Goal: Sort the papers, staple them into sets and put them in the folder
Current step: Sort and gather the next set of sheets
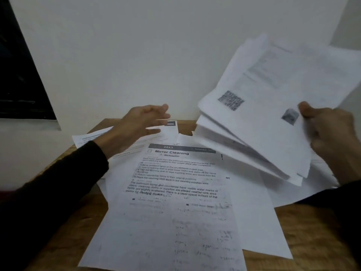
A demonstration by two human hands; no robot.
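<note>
Your right hand (330,132) was clamped on a thick stack of papers (259,114), thumb pressed on the top sheet near its lower right corner and the other fingers hidden behind. You held the stack raised and tilted above the right side of the worktop (304,235), its sheets fanned apart along the lower left edge; two dark square codes showed on the top pages, too blurred to read. Your left hand (140,124) hovered spread wide over the far left of the worktop, fingers pointing toward the stack, holding nothing and touching no sheet that I could make out. Both arms wore dark sleeves.

Below your hands, loose sheets lay overlapping across the wooden worktop. The nearest sheet (175,208) lay face up in the middle, headed "Mirror Cleaning" with a grey bar numbered 2643 above the title. More printed sheets (91,136) lay under your left forearm at the far left edge, one overhanging the worktop. A plain wall (136,55) rose behind the worktop, with a dark panel (19,85) at the far left.
</note>
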